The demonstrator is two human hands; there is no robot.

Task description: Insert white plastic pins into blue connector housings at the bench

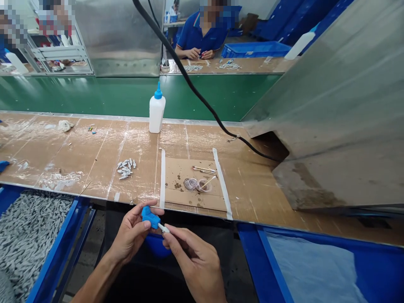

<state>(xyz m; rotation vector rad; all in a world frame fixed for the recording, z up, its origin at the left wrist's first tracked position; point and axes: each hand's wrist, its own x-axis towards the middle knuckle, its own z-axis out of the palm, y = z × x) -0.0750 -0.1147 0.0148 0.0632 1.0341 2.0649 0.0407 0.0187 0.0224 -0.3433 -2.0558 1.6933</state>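
My left hand (134, 227) is closed around a small blue piece (150, 217), thumb in front and fingers behind it. Between thumb and forefinger, my right hand (197, 259) pinches a small light-grey part (163, 228). The grey part's narrow tip meets the lower right end of the blue piece; whether it sits inside cannot be made out. Both hands are just off the table's front edge. Beyond them, on a taped cardboard sheet (176, 202), lie two small round clear dishes (204, 185) and several thin sticks (204, 170). A pile of similar grey parts (126, 168) lies to the left.
A white squeeze bottle (157, 111) with a blue nozzle stands at the table's back. A black cable (202, 97) hangs across the view. Metal housing (331, 126) fills the right. Blue bins flank me, the left one full of grey parts (34, 240). Opposite, a person (202, 38) works.
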